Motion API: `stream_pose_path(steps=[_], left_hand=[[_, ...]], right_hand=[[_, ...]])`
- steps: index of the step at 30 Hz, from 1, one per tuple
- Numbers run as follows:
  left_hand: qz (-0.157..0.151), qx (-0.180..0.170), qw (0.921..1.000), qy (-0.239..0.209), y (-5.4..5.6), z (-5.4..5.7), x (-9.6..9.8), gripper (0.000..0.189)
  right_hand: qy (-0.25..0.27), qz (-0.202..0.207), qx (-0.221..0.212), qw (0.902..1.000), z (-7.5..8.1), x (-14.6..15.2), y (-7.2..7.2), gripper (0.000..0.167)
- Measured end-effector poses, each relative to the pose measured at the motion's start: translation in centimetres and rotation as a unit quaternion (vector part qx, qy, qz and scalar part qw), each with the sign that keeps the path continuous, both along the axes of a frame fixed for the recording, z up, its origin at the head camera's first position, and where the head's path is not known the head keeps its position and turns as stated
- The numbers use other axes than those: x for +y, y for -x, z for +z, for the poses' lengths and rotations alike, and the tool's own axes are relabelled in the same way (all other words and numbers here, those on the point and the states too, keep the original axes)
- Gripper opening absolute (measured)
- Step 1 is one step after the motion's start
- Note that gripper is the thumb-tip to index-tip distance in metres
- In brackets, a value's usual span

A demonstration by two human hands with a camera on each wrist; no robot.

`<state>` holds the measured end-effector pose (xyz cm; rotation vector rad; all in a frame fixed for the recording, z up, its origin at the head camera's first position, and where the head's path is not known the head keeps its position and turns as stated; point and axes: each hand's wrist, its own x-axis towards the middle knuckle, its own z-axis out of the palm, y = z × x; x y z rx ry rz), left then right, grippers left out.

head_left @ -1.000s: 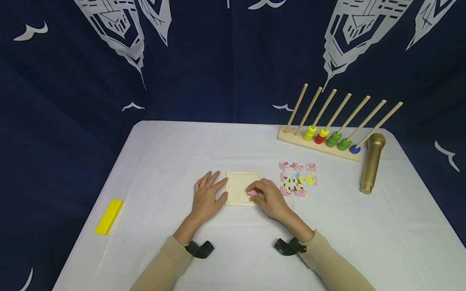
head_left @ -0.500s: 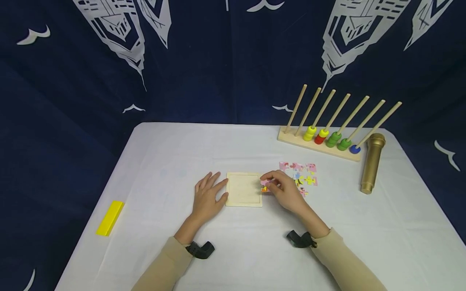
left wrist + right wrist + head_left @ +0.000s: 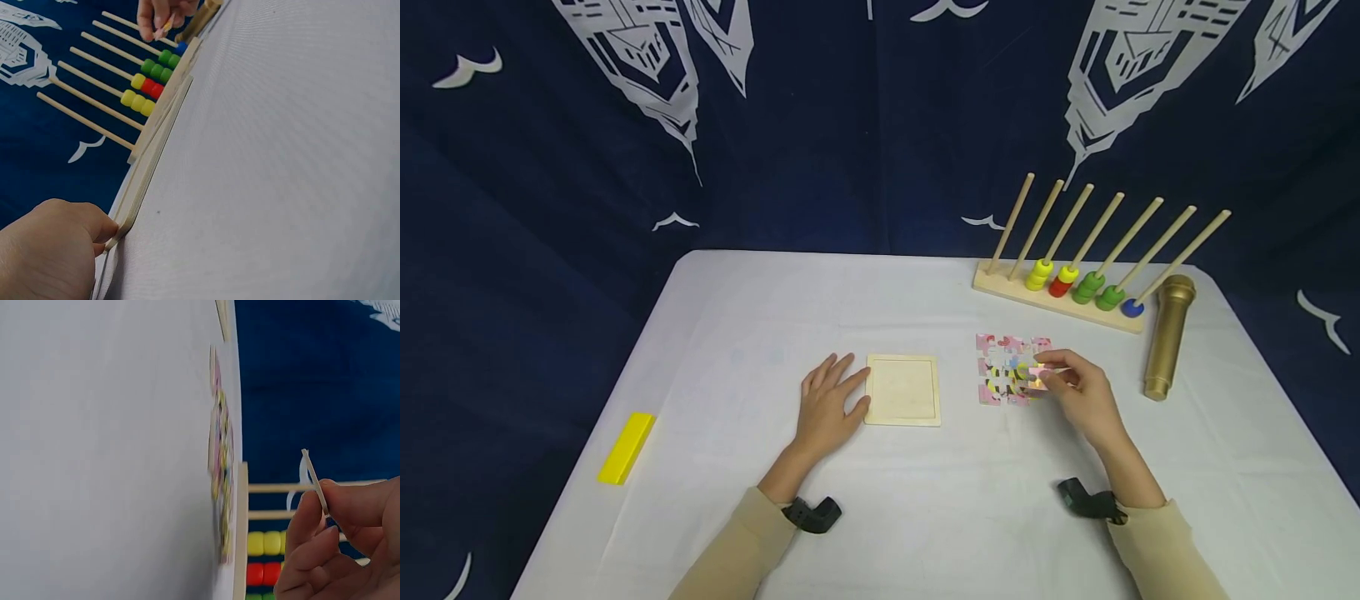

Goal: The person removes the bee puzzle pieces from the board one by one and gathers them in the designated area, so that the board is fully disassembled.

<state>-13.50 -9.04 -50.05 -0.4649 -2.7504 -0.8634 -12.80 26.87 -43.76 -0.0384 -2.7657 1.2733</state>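
My left hand (image 3: 827, 408) lies spread on the table, thumb and index finger touching the left edge of a shallow square wooden puzzle tray (image 3: 902, 392). The tray's bare bottom shows. My right hand (image 3: 1081, 398) pinches a small pink-and-yellow puzzle piece (image 3: 1037, 380) between thumb and fingers. In the right wrist view that piece (image 3: 315, 482) is seen edge-on, above the table. Below and left of the right hand lie several loose puzzle pieces (image 3: 988, 395) in rough rows, pink, yellow and black; the lower right part of them is covered by the hand and held piece.
Behind the pieces stands a wooden counting rack (image 3: 1056, 308) with upright pegs and coloured beads. A gold-brown tube (image 3: 1167, 337) lies at its right end. A yellow block (image 3: 627, 448) lies on the far left of the white table (image 3: 760, 317), with a dark blue curtain behind.
My right hand has moved right from over the tray to the right side of the loose pieces, carrying the puzzle piece. The left hand has stayed at the tray's edge.
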Motion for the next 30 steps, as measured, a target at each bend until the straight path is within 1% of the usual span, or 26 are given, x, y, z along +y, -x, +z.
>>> stream_pose_path(steps=[3,5,10,16,24,30], left_hand=[[0.000,0.000,1.0000,0.003,0.0,0.0,0.0,0.041],[0.000,0.000,1.0000,0.004,-0.1,0.0,0.0,0.041],[0.001,-0.004,1.0000,0.007,-0.1,0.0,-0.1,0.041],[0.002,-0.003,1.0000,0.008,-0.2,-0.1,-0.2,0.042],[0.004,-0.004,1.0000,0.008,-0.1,0.0,-0.2,0.042],[0.003,-0.006,0.9999,0.011,-0.1,0.0,-0.2,0.042]], right_hand=[[-0.007,-0.021,-0.014,0.9997,-0.3,1.2,-0.3,0.024],[-0.008,-0.028,-0.024,0.9993,-0.6,1.8,-0.5,0.024],[-0.004,-0.020,-0.040,0.9990,-1.5,2.3,-0.5,0.024],[-0.029,-0.021,-0.045,0.9984,-2.3,2.2,-0.4,0.021],[-0.063,-0.025,-0.007,0.9977,-2.7,1.8,-0.3,0.017],[-0.111,-0.033,0.044,0.9923,-3.2,1.5,-0.6,0.014]])
